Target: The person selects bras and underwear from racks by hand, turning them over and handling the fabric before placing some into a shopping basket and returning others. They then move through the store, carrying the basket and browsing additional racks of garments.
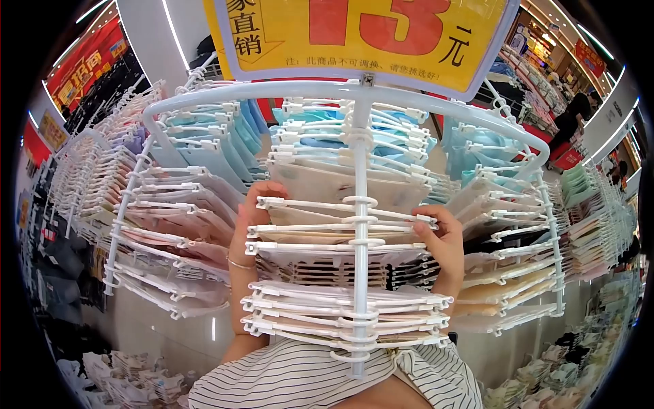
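On the middle rail (360, 266) of a white rack hang many white clip hangers with folded garments. My left hand (257, 208) has its fingers bent around the left end of a hanger (300, 203) holding a beige garment (306, 217). Around that hanger's right end is my right hand (439, 235), thumb and fingers closed on the clip. Behind both hands hangs a cream garment (354, 184), with light blue garments (327, 140) farther back. A stack of hangers (306, 310) sits nearer my body.
A yellow price sign (340, 41) stands above the rack's top bar (266, 88). Side rails hold pale garments at left (184, 238) and right (504, 273). More racks (593, 225) stand beyond. A person in dark clothing (575, 116) is at the upper right.
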Tool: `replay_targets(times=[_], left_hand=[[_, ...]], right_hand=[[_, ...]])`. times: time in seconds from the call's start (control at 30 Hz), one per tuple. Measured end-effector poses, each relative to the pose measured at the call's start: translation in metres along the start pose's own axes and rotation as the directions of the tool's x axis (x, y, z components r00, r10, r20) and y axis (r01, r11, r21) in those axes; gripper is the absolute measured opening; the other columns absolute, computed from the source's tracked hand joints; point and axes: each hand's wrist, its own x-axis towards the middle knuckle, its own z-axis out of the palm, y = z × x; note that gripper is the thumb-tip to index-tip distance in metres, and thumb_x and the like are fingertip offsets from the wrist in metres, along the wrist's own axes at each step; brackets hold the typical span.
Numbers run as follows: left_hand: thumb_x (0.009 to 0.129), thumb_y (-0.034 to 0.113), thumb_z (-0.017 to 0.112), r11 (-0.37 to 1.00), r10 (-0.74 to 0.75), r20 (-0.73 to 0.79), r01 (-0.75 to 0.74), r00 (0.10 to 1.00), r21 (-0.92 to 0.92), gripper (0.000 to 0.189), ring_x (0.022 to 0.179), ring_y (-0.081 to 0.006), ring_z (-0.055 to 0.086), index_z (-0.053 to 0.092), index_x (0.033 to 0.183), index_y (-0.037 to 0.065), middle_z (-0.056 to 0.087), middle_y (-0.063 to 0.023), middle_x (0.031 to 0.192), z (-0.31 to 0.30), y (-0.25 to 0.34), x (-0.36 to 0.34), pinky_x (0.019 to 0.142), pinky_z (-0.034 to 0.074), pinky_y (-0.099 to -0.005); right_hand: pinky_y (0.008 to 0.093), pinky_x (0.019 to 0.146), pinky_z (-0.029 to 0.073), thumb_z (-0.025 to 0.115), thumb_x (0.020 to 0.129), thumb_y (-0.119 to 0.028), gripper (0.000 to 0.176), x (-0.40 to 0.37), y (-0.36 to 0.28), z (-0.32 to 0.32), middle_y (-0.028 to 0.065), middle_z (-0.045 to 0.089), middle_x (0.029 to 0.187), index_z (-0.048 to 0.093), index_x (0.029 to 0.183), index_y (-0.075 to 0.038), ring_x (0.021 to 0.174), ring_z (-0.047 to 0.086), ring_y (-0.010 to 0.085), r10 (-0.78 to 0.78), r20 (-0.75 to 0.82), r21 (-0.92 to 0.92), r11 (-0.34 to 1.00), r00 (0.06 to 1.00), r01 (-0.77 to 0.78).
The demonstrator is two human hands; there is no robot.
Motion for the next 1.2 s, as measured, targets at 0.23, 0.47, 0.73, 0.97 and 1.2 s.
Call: replay_targets(times=[0.23,0.47,0.73,0.97,1.2], left_hand=[[0.096,0.051,0.027,0.991,-0.102,-0.216,0.118,0.971,0.064,0.056,0.075,-0.012,0.054,0.056,0.093,0.003,0.057,-0.0032,0.08,-0.014,-0.013,0.006,0.073,0.043,-0.0264],[0.099,0.045,0.024,0.865,0.193,-0.488,0.087,0.851,0.494,0.059,0.063,-0.0083,0.046,0.058,0.077,0.002,0.054,-0.0003,0.067,0.006,0.002,0.018,0.061,0.036,-0.0232],[0.098,0.04,0.034,0.78,0.156,-0.528,0.223,0.835,0.584,0.056,0.062,-0.0126,0.047,0.061,0.077,-0.004,0.056,-0.0052,0.066,-0.004,-0.004,0.048,0.063,0.039,-0.0283],[0.098,0.038,0.035,0.718,0.177,-0.519,0.252,0.836,0.649,0.053,0.067,-0.0146,0.05,0.061,0.082,-0.004,0.059,-0.0078,0.07,-0.005,-0.006,0.046,0.067,0.041,-0.0285],[0.097,0.033,0.038,0.793,0.066,-0.42,0.208,0.905,0.572,0.041,0.095,-0.0173,0.052,0.053,0.108,-0.004,0.057,-0.0116,0.107,0.008,0.032,-0.011,0.086,0.04,-0.0291]], right_hand=[[0.0187,0.066,0.042,0.069,0.081,-0.016,0.027,0.013,-0.006,-0.011,0.0017,0.06,0.094,0.063,0.103,-0.003,0.082,0.053,0.006,0.032,0.119,-0.092,0.996,0.992,-0.021],[0.0236,0.068,0.045,0.061,0.087,-0.019,0.032,0.029,-0.008,-0.014,0.0063,0.062,0.091,0.056,0.113,-0.002,0.08,0.055,0.0126,-0.096,0.424,-0.313,0.918,0.9,0.245],[0.0239,0.046,0.035,0.065,0.085,-0.024,0.028,0.04,-0.016,0.007,0.0059,0.053,0.065,0.058,0.1,-0.002,0.049,0.042,0.0079,-0.056,0.059,-0.497,0.864,0.997,0.078],[0.0248,0.058,0.038,0.067,0.083,-0.024,0.03,0.031,-0.011,0.011,0.0077,0.057,0.085,0.058,0.103,-0.004,0.068,0.048,0.0097,-0.093,-0.082,-0.515,0.856,0.992,0.038],[0.0351,0.096,0.033,0.068,0.078,-0.018,0.043,-0.016,0.01,0.004,0.0125,0.033,0.134,0.052,0.117,-0.009,0.119,0.038,0.0235,-0.515,-0.171,-0.426,0.808,0.84,0.408]])
